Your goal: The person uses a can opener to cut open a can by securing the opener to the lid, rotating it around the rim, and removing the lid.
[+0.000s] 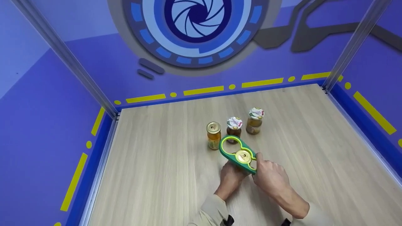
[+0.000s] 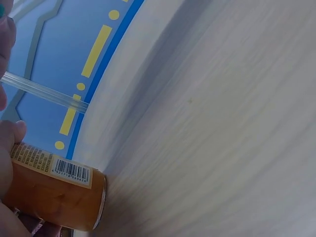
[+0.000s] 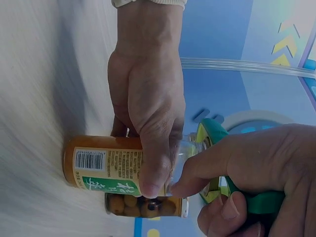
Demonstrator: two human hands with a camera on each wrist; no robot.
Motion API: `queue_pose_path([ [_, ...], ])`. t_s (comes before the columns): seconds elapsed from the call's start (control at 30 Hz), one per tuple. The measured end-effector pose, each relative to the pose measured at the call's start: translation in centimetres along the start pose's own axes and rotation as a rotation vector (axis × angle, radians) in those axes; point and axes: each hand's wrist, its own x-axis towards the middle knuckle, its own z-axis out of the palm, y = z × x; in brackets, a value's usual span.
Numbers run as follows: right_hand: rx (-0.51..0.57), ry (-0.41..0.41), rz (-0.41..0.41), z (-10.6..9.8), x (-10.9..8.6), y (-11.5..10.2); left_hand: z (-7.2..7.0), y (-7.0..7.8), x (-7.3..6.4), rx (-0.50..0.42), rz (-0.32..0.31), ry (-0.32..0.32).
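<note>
My left hand (image 1: 231, 176) grips an orange-filled glass jar (image 3: 111, 168) around its side, thumb over the label. The barcode and the jar's base show in the left wrist view, where the jar (image 2: 54, 197) lies sideways in the picture. A green jar opener (image 1: 234, 159) with lime-green rings of different sizes sits over the jar. Its middle ring surrounds the jar's gold lid (image 1: 243, 156). My right hand (image 1: 272, 176) holds the opener's narrow end, thumb on top. In the right wrist view, a right fingertip lies close to the jar's neck.
Beyond the hands stand a gold-lidded amber jar (image 1: 214, 138), a dark jar with a patterned lid (image 1: 235, 123), partly behind the opener, and another patterned-lid jar (image 1: 255, 124). The wooden table (image 1: 157, 163) meets blue printed walls (image 1: 188, 81) at the back and sides.
</note>
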Motion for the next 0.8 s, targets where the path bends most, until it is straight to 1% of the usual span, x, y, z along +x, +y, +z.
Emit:
queue_pose_path([
  [0.13, -0.005, -0.014, -0.012, -0.1, 0.1, 0.3, -0.1, -0.1, 0.0, 0.034, 0.055, -0.002],
  [0.3, 0.002, -0.036, -0.032, -0.1, 0.3, 0.9, -0.3, -0.1, 0.1, 0.060, 0.038, -0.033],
  [0.4, -0.003, -0.058, -0.047, -0.1, 0.5, 1.3, -0.4, 0.0, 0.3, 0.040, 0.003, -0.067],
  [0.53, -0.004, -0.086, -0.067, -0.3, 0.8, 1.8, -0.6, 0.1, 0.5, 0.013, -0.015, -0.104],
  [0.7, 0.012, -0.111, -0.096, -0.4, 1.3, 2.4, -1.0, 0.0, 0.8, -0.029, 0.025, -0.146],
  [0.8, 0.022, -0.118, -0.126, -0.3, 1.6, 2.9, -1.3, -0.1, 0.9, -0.075, 0.015, -0.185],
])
